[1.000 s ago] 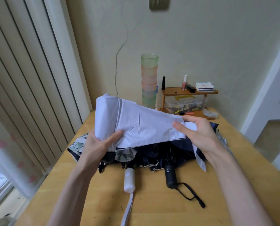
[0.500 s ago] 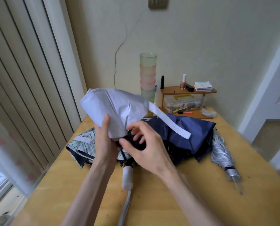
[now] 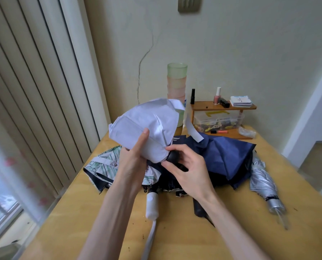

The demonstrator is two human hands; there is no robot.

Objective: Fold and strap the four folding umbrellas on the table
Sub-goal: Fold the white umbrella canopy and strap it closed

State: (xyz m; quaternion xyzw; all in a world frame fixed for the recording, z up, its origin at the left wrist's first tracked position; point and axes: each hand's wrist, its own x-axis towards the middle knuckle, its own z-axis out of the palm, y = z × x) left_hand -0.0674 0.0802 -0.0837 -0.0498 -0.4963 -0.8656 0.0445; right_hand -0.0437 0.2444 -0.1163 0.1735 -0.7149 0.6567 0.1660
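Note:
I hold a pale lilac folding umbrella (image 3: 147,124) above the table, its canopy bunched and pointing away from me. My left hand (image 3: 133,158) grips the gathered cloth from the left side. My right hand (image 3: 184,166) pinches the umbrella's black handle end (image 3: 173,156). Its loose white strap (image 3: 193,131) hangs off to the right. Below lie a leaf-print umbrella (image 3: 103,164) with a white handle (image 3: 152,205), an unfolded navy umbrella (image 3: 225,156) with a black handle (image 3: 198,207), and a silver umbrella (image 3: 263,182) at the right.
A stack of pastel cups (image 3: 177,79) stands at the back of the wooden table (image 3: 118,231). Beside it a small wooden shelf (image 3: 224,106) carries nail polish bottles, cards and a clear box. Vertical blinds (image 3: 34,91) and a window run along the left.
The lilac canopy went from stretched wide between both hands to gathered into a bundle. My right hand left the cloth's far end and came in to the handle end; the strap swung free.

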